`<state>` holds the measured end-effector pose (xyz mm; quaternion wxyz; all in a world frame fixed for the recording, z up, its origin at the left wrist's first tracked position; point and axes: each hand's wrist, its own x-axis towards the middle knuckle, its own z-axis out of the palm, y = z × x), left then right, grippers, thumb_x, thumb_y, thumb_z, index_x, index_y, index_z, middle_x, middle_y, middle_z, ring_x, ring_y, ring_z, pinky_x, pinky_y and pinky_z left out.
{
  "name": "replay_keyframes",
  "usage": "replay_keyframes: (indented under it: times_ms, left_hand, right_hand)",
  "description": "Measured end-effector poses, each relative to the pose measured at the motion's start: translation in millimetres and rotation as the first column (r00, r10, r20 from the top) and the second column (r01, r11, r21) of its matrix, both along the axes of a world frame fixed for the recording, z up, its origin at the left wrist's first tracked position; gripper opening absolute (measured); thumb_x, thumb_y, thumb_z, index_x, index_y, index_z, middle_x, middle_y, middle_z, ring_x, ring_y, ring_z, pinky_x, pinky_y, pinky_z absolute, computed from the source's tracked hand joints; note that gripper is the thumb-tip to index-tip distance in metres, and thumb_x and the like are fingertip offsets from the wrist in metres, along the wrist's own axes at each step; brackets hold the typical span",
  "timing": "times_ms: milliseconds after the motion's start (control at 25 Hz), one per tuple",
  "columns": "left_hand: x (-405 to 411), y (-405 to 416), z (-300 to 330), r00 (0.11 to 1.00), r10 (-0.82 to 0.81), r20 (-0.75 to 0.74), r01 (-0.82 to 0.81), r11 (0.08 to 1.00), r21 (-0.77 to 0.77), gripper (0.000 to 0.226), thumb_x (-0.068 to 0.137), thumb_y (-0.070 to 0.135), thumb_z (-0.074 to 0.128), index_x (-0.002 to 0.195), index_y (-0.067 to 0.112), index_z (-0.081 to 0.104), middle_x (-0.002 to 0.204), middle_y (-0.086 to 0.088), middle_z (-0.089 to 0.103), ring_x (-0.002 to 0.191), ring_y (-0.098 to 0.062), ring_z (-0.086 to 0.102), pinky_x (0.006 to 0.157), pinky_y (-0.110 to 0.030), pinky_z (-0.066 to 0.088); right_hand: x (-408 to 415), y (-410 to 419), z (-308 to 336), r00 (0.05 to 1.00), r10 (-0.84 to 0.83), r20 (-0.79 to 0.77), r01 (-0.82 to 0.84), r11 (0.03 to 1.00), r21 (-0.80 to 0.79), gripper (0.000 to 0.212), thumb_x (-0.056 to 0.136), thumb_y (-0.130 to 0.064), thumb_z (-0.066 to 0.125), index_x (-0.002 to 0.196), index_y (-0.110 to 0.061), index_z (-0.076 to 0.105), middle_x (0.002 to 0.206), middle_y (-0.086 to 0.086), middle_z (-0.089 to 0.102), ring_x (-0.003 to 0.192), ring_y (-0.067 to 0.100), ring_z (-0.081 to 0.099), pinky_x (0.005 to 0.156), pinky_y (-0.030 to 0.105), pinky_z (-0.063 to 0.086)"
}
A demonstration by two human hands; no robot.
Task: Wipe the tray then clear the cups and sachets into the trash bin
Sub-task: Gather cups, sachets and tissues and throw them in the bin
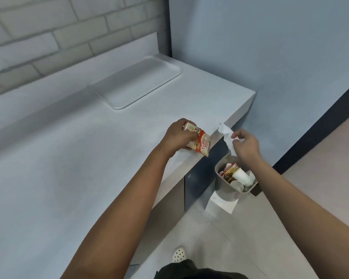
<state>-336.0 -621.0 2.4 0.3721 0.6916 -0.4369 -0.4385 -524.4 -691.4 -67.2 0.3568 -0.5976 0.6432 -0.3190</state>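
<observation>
"Coffee mate" reads on the red-and-cream sachet (200, 142) at the bench's front edge; print on binned sachets (229, 170) is unreadable.

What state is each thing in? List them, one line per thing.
tray: bare, flat on the counter.
trash bin: open, holding cups and sachets.
sachets: gripped in the left hand at the counter edge.
tissue: crumpled, pinched by the right hand above the bin.
cups: lying in the bin.

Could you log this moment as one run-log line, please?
left hand: holds sachets | right hand: pinches tissue above trash bin | tray: bare
</observation>
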Motion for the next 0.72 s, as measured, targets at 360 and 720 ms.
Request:
replay_keyframes:
  times_ms: [360, 720]
  left_hand:
    - [-97, -109, -50, 0.934, -0.333, 0.129, 0.321, 0.941, 0.102, 0.042, 0.082, 0.007, 0.065, 0.120, 0.015, 0.050, 0.120, -0.008, 0.056, 0.108, -0.025, 0.058, 0.079, -0.036, 0.057]
    - [-153, -163, -167, 0.991, -0.080, 0.105, 0.030, 0.914, 0.406, 0.041, 0.083, 0.008, 0.065, 0.121, 0.011, 0.051, 0.120, -0.012, 0.058, 0.107, -0.028, 0.059, 0.082, -0.039, 0.056]
  right_hand:
    - [-82, -92, -70, 0.988, -0.105, -0.115, 0.126, 0.972, 0.196, 0.020, 0.089, -0.002, 0.048, 0.085, -0.006, 0.067, 0.092, 0.009, 0.062, 0.055, 0.013, 0.045, 0.048, 0.019, 0.036]
    - [-139, -170, -164, 0.952, 0.225, -0.205, -0.111, 0.883, 0.457, 0.025, 0.091, -0.010, 0.049, 0.106, -0.004, 0.068, 0.116, 0.018, 0.064, 0.111, 0.035, 0.055, 0.090, 0.029, 0.041]
